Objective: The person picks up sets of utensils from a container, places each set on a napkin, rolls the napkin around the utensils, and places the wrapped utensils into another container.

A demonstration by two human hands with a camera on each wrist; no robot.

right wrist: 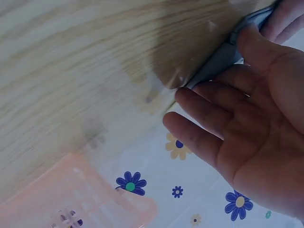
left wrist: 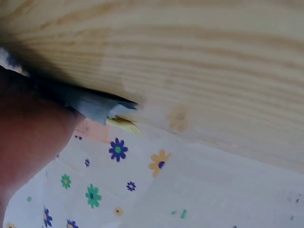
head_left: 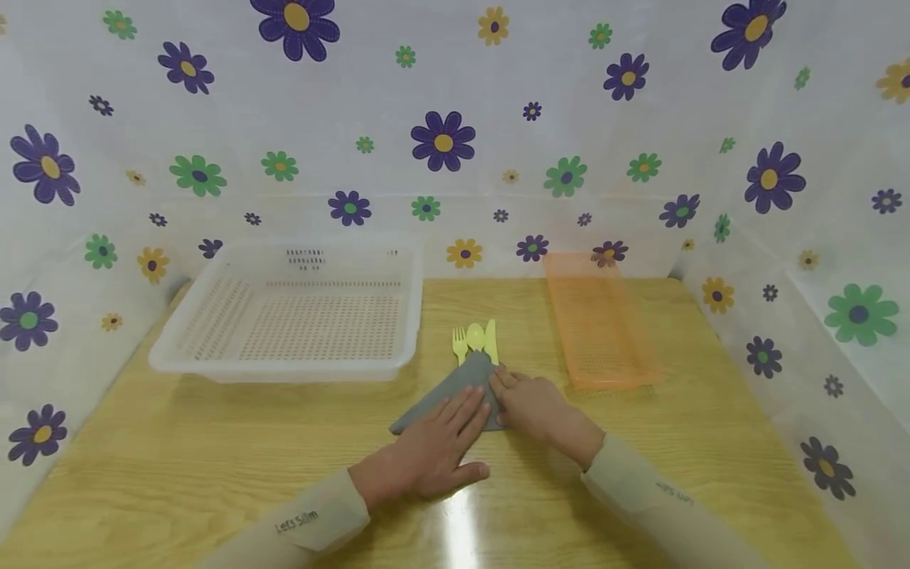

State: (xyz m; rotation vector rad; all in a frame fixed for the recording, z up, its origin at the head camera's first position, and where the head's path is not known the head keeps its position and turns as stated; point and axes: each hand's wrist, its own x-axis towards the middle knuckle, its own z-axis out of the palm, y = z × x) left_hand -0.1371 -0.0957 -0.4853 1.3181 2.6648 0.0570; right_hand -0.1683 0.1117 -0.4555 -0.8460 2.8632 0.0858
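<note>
A grey napkin (head_left: 455, 391), folded to a slanting shape, lies on the table with a yellow fork (head_left: 460, 341), spoon (head_left: 475, 337) and knife (head_left: 491, 340) sticking out of its far end. My left hand (head_left: 444, 442) rests flat over the napkin's lower middle, fingers straight and thumb apart. At the napkin's right edge, my right hand (head_left: 536, 407) touches the cloth with its fingertips and thumb. In the right wrist view the palm faces the camera and the fingers (right wrist: 202, 111) are nearly straight. The left wrist view shows the napkin (left wrist: 92, 104) and fork tines beyond the hand.
A white perforated basket (head_left: 284, 371) stands at the back left of the wooden table (head_left: 249, 466). At the back right is a shallow orange basket (head_left: 611, 379). Flower-patterned white sheets (head_left: 384, 103) enclose the table at the back and both sides.
</note>
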